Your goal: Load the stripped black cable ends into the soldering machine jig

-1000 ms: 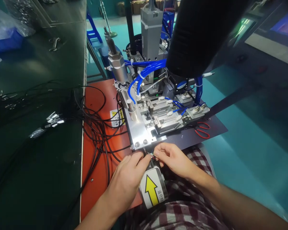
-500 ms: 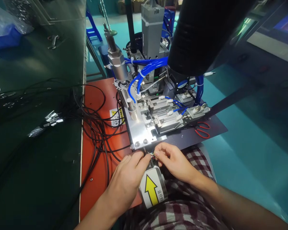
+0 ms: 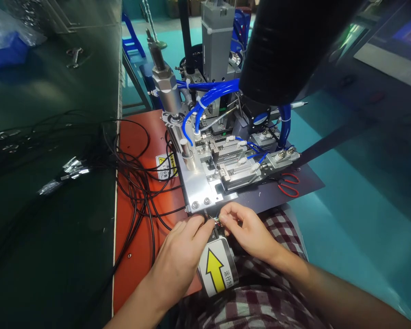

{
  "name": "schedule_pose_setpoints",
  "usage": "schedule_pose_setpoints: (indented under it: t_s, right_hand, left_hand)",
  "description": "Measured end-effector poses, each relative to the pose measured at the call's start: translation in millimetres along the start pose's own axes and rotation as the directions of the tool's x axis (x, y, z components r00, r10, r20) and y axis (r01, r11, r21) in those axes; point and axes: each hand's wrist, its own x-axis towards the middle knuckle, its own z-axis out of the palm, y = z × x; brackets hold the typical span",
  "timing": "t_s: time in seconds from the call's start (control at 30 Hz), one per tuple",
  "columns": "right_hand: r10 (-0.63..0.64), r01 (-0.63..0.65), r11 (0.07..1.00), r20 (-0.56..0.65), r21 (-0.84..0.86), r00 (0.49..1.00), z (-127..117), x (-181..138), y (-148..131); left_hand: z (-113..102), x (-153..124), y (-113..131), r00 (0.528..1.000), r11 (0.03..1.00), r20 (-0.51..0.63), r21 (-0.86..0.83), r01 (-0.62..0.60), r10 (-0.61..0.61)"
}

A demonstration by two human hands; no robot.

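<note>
My left hand [image 3: 181,253] and my right hand [image 3: 248,228] meet just below the front edge of a metal fixture plate [image 3: 195,189]. Both pinch the thin coloured wire ends [image 3: 216,221] of a black cable, the fingertips almost touching. The wire ends are tiny and partly hidden by my fingers. Right under the hands lies a white plate with a yellow arrow [image 3: 216,270]. The fixture carries clamps, blue air hoses [image 3: 208,98] and a silver cylinder [image 3: 164,87].
A tangle of black cables [image 3: 137,178] lies on the orange mat [image 3: 137,137] at left. Red-handled scissors [image 3: 289,185] rest on the dark plate to the right. A large black duct [image 3: 287,45] hangs overhead. Foil-wrapped parts [image 3: 71,169] sit on the dark bench.
Both hands stay pinched on the wire ends with only slight finger shifts. The view has tilted a little.
</note>
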Motion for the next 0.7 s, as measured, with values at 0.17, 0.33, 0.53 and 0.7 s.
schedule_pose_setpoints:
  t_s: [0.17,0.33,0.53,0.7]
  right_hand:
    - [-0.009,0.01,0.999,-0.014,0.035,1.0,1,1,2]
    - [-0.01,0.01,1.0,-0.016,0.013,1.0,1,2,3]
    - [0.084,-0.083,0.996,-0.034,0.041,0.996,5,0,-5]
    - [0.103,-0.107,0.992,-0.069,-0.06,0.992,6,-2,-7]
  left_hand:
    - [-1,-1,1,1.0,1.0,-0.005,0.001,-0.003,0.003]
    - [-1,-1,0,1.0,1.0,-0.011,0.002,-0.014,0.014]
    - [-1,0,1,1.0,1.0,-0.019,0.01,-0.018,0.018]
    - [-1,1,0,1.0,1.0,-0.013,0.007,-0.026,0.026]
